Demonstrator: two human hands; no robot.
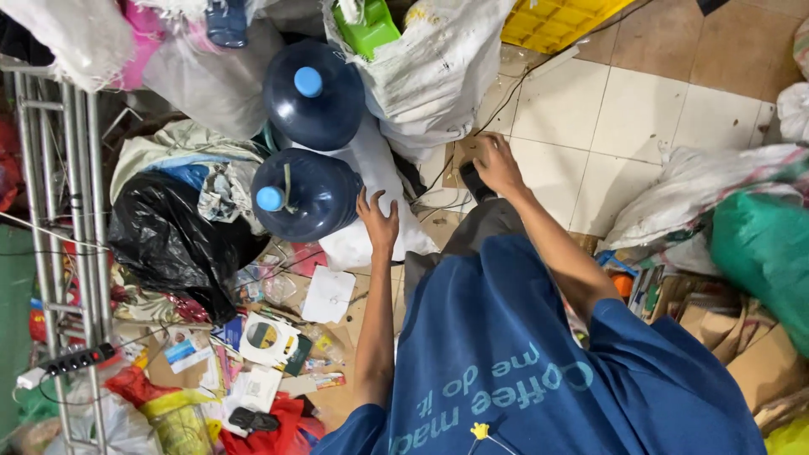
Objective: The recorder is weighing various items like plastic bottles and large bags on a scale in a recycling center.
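Left hand [378, 221] spread flat on the white sack [371, 181] right beside the lower blue water jug [302, 195], right hand [497, 164] gripping a dark object [474, 181] near the bare floor tiles [590, 118], clutter crowding every other edge.

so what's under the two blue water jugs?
The nearer water jug rests partly on a white sack that the left hand touches. Beneath the farther jug, only sacks show around it; its actual support is covered.
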